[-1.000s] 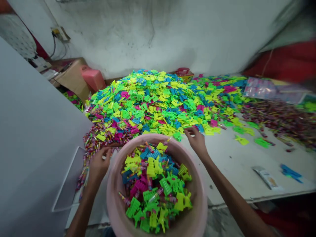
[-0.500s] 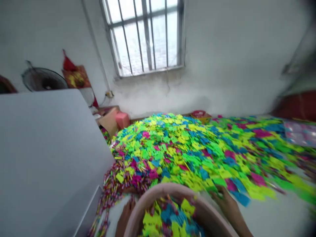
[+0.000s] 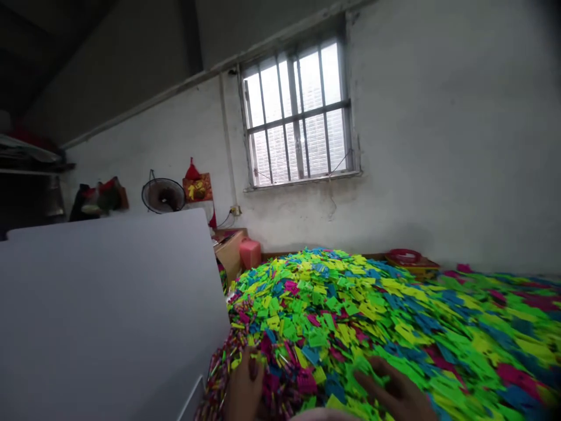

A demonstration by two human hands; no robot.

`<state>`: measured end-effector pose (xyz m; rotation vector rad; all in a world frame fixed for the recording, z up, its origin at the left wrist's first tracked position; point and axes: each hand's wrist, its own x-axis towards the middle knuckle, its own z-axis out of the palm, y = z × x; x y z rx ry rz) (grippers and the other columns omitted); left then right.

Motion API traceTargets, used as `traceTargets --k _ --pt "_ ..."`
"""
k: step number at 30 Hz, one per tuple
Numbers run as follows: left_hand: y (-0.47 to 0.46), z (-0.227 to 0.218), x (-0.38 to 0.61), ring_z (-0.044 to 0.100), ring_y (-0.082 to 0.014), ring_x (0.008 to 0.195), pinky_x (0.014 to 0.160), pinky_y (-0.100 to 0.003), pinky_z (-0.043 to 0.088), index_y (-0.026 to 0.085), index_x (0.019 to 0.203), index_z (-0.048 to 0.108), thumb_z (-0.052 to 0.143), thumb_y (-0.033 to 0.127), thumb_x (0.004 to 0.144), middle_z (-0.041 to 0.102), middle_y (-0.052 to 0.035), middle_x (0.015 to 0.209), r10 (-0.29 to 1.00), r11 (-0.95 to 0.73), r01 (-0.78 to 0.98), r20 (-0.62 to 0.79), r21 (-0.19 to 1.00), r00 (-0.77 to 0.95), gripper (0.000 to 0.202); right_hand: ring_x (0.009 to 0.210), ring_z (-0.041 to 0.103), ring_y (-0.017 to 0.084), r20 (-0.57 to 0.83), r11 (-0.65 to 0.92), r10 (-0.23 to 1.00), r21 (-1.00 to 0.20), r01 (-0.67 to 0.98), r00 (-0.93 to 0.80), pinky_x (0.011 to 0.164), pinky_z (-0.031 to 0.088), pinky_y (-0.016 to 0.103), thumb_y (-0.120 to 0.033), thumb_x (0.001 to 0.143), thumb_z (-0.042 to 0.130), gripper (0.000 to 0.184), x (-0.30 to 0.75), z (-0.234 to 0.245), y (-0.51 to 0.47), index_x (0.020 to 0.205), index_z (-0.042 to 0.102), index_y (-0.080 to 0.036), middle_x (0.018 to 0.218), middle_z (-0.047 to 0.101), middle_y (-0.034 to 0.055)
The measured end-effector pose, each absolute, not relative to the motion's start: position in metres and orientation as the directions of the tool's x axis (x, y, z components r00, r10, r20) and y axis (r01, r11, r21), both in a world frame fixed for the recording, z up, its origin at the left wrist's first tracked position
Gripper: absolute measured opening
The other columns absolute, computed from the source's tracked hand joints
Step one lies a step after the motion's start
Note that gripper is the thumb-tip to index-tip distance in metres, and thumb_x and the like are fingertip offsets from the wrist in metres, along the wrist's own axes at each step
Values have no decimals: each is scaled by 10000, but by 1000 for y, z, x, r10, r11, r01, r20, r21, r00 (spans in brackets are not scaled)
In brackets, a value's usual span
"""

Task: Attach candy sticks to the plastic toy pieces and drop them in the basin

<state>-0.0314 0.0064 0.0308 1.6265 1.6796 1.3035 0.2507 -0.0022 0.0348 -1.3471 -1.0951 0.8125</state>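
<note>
A large heap of flat plastic pieces (image 3: 324, 310) in neon green, yellow, blue and magenta spreads before me. At its lower left lie many small multicoloured sticks (image 3: 219, 356), their kind too small to tell. My left hand (image 3: 246, 383) reaches over these sticks, fingers bent forward and a little apart. On the right, my right hand (image 3: 397, 389) is at the heap's front, thumb and fingers spread around bright green pieces (image 3: 357, 371). Between my wrists, the pale pink rim of a tub (image 3: 326, 415) shows at the bottom edge; its inside is out of view.
A tall white panel (image 3: 109, 316) stands close on the left. Behind it are a cardboard box (image 3: 230, 254) and a pink block (image 3: 250, 253). A red ring-shaped item lies on a yellow box (image 3: 421, 270) against the wall, below a barred window (image 3: 302, 117).
My view has tilted up and to the left, so the tub has dropped almost out of sight. Both hands have moved from beside the tub to the heap beyond its rim.
</note>
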Motion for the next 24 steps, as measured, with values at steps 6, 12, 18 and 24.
traceTargets --k 6,12,18,24 --pt "28 57 66 616 -169 570 531 -250 472 175 999 714 624 582 827 672 -12 658 939 -317 133 331 939 -97 450 607 637 208 266 257 927 -964 67 265 515 504 290 -556 649 756 423 224 64 0 893 681 -219 832 700 28" --pt "9 63 86 647 -152 728 641 -231 509 188 982 699 722 549 803 709 -42 873 942 -334 -93 328 938 -74 404 600 530 156 371 353 878 -929 112 304 543 455 259 -543 727 763 382 224 64 -15 877 637 -215 808 626 5" --pt "7 57 69 697 -180 905 807 -280 538 225 1173 594 660 456 920 732 -49 967 922 -387 -167 380 907 -73 349 581 500 131 367 358 887 -930 83 281 519 417 235 -514 753 791 358 221 60 -13 846 634 -206 757 608 -10" --pt "-3 56 67 689 -188 997 828 -273 533 242 1068 694 613 389 967 722 -47 1081 847 -529 140 532 837 22 197 590 620 152 404 391 883 -915 101 239 511 462 233 -504 821 742 311 223 58 -15 891 671 -209 802 671 5"
